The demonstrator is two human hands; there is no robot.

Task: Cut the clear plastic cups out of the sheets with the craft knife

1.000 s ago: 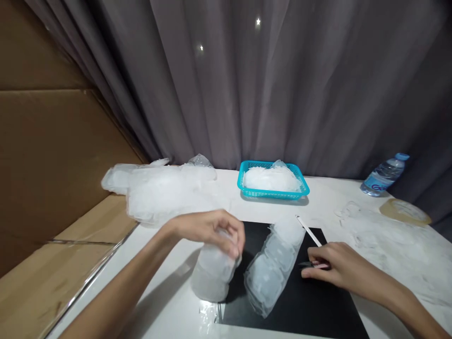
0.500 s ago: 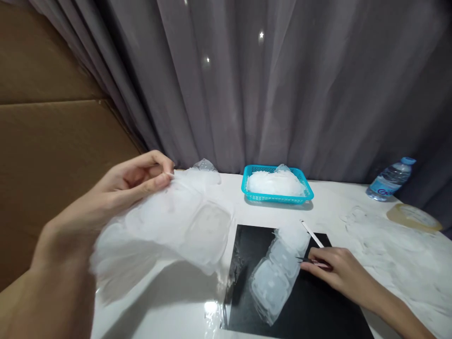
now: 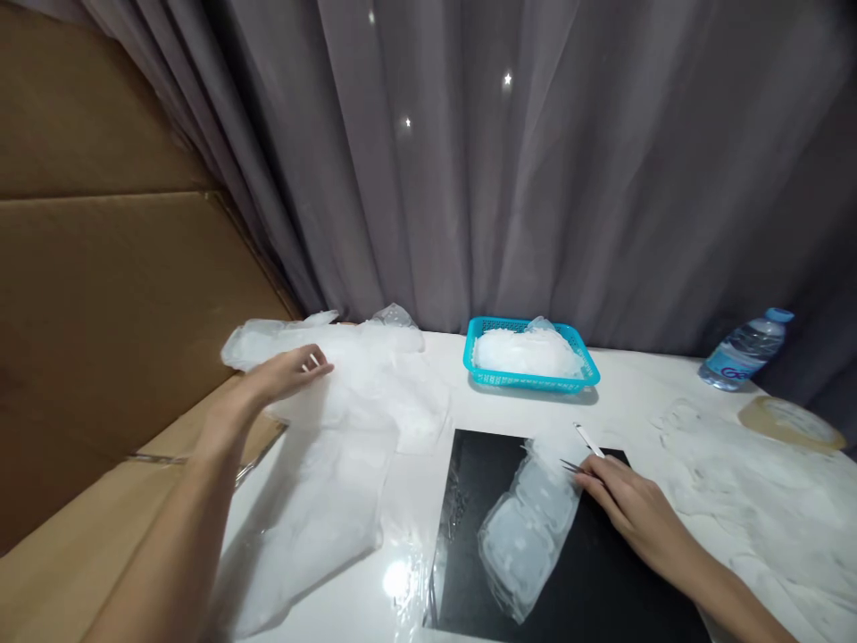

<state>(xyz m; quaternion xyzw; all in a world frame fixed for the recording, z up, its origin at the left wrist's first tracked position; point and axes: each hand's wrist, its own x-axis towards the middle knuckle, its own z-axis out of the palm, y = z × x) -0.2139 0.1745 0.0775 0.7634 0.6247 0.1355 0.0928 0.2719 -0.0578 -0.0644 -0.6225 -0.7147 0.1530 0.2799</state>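
Observation:
My left hand [image 3: 295, 371], fingers slightly curled and apart, hovers over a spread of white translucent sheets [image 3: 335, 482] at the left of the table. Nothing shows between its fingers. My right hand [image 3: 622, 496] is closed around dark-tipped tweezers [image 3: 577, 467], their tips over the upper end of a translucent strip of joined pouches [image 3: 519, 540]. That strip lies slanted on a black mat [image 3: 595, 576]. A white stick [image 3: 587, 439] points up and left from behind my right fingers.
A blue basket [image 3: 532, 384] of white pieces stands at the back. To the right are a water bottle [image 3: 743, 350], a tape roll [image 3: 794, 424] and more pale sheets [image 3: 769, 500]. Cardboard [image 3: 120, 321] rises at the left, before a grey curtain [image 3: 435, 179].
My left hand has let go of the white sheets, which now lie spread on the table. My right hand has shifted slightly up with the tweezers.

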